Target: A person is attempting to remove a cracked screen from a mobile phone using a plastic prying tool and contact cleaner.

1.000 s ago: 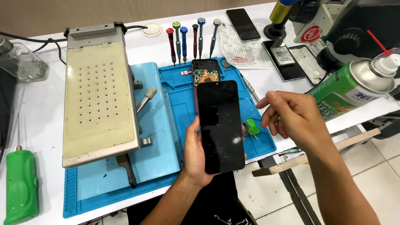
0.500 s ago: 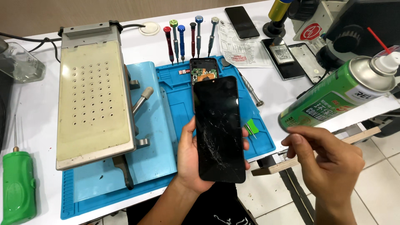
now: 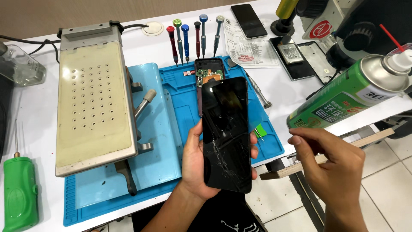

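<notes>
My left hand (image 3: 195, 167) grips a black phone display (image 3: 226, 133) upright over the front edge of the blue work mat (image 3: 167, 129). The glass is cracked, most heavily in its lower half. Behind its top edge an opened phone body (image 3: 209, 73) lies on the mat with its circuit boards showing. My right hand (image 3: 330, 165) hovers off the table's front right edge, apart from the display, fingers curled with thumb against forefinger and nothing visible in them. A small green pick (image 3: 259, 130) lies on the mat just right of the display.
A metal hot-plate separator machine (image 3: 94, 103) sits on the mat's left. Several screwdrivers (image 3: 189, 38) stand in a row behind it. A green spray can (image 3: 343, 96) is at the right, phone parts (image 3: 300, 56) and a black phone (image 3: 249, 20) behind, and a green handheld tool (image 3: 19, 197) at far left.
My right hand has dropped away from the display and the green pick, down to the right past the table edge. The left hand has kept hold of the display, lifting it slightly closer.
</notes>
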